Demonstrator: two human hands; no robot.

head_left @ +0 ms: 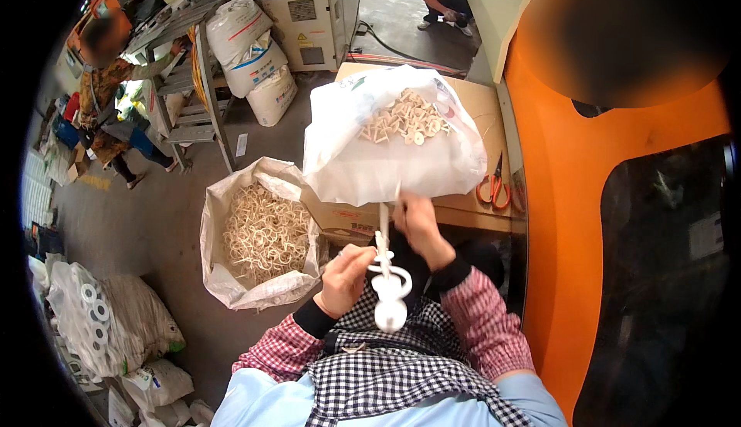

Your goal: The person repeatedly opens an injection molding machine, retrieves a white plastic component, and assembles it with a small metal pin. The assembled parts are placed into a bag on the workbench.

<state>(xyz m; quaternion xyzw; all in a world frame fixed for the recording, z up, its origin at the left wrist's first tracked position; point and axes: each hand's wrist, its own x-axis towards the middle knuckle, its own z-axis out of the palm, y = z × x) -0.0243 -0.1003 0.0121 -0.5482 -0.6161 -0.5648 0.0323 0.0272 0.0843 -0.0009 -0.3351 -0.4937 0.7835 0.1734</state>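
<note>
Over my lap, my left hand (345, 280) pinches a white plastic moulding (390, 288), which has a long stem, rings and rounded discs. Slightly higher, my right hand (421, 230) is curled next to the top of the stem. Motion smears its fingertips, and what they pinch cannot be made out. Just beyond both hands, a white woven bag (347, 168) lies open on a cardboard-topped surface. Inside it is a pile of small cream plastic parts (409, 117) with round heads and short stems.
Left of my hands stands an open sack (216, 261) full of curled plastic scraps (266, 230). Orange-handled cutters (494, 190) lie right of the bag. An orange machine (563, 219) borders my right side. Stacked sacks (255, 64) and two other people (112, 103) are farther off.
</note>
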